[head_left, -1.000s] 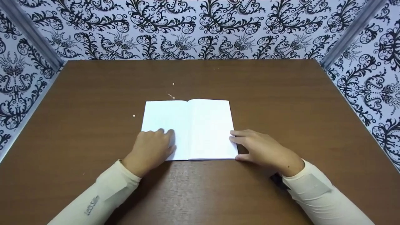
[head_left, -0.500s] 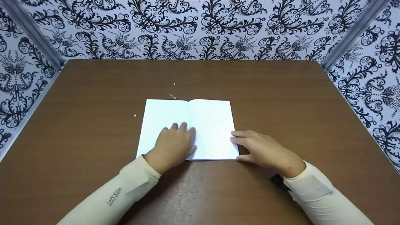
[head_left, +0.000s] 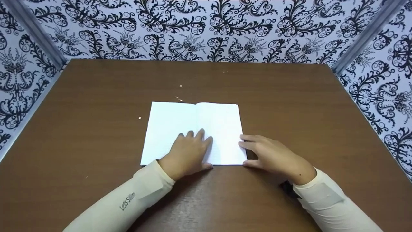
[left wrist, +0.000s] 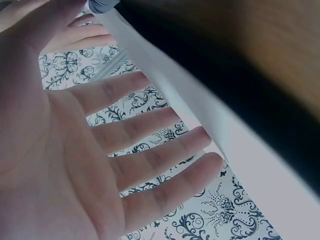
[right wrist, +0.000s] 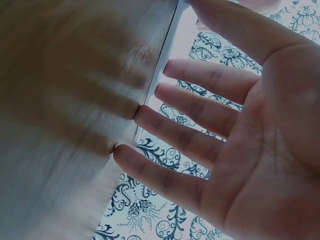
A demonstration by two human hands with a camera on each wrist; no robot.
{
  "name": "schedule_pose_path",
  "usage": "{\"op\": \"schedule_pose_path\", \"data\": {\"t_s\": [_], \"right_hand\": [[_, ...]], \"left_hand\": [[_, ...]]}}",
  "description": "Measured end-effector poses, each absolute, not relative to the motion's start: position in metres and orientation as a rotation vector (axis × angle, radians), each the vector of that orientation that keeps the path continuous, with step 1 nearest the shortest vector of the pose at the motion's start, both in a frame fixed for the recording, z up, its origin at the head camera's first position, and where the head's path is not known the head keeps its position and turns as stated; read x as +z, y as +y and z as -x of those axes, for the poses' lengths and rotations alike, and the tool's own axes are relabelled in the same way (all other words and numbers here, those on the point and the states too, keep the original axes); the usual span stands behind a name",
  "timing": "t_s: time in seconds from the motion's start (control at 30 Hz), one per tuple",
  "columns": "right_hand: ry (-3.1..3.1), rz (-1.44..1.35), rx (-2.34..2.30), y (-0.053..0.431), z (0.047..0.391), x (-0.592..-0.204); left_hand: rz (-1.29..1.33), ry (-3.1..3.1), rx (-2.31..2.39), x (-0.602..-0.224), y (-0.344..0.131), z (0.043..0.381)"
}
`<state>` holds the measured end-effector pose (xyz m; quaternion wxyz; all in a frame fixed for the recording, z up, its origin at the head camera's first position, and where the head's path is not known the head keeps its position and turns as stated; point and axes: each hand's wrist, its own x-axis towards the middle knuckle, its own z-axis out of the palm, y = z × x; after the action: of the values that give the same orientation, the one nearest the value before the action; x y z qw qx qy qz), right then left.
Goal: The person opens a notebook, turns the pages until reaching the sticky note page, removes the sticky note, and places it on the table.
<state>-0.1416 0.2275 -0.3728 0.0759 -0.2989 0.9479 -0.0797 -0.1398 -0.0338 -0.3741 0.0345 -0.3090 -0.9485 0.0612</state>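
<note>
Notebook (head_left: 223,125) open and flat on the brown surface (head_left: 283,96), about midway between the left and right edges, well apart from the far edge. Both pages white and very bright; cannot tell whether anything is written on them.

Left hand (head_left: 187,153) palm down over the notebook's near half, lying across the centre fold. Fingers (left wrist: 162,154) released, straight and spread, tips on the paper; thumb at the notebook's near edge.

Right hand (head_left: 273,153) at the notebook's right side. Fingers (right wrist: 176,136) likewise released, nearly straight, upper tips touching the page's side edge, thumb at the near right corner.

Lettering: dark print on the cream left sleeve (head_left: 109,216), "Let's" plus a second word, perhaps "Slim", letters too soft to be sure. Right sleeve (head_left: 331,201) cream too; dark object (head_left: 288,188) under that wrist, partly hidden.

White specks (head_left: 181,86) between notebook and far edge. Past that edge, wallpaper (head_left: 190,42), black scrolls on white.
</note>
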Motion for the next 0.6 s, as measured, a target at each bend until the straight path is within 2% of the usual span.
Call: {"op": "schedule_pose_path", "data": {"t_s": [0.6], "right_hand": [[2.827, 0.899, -0.21, 0.2274, 0.1419, -0.3706]], "left_hand": [[0.992, -2.888, 0.098, -0.375, -0.0419, 0.1422]]}}
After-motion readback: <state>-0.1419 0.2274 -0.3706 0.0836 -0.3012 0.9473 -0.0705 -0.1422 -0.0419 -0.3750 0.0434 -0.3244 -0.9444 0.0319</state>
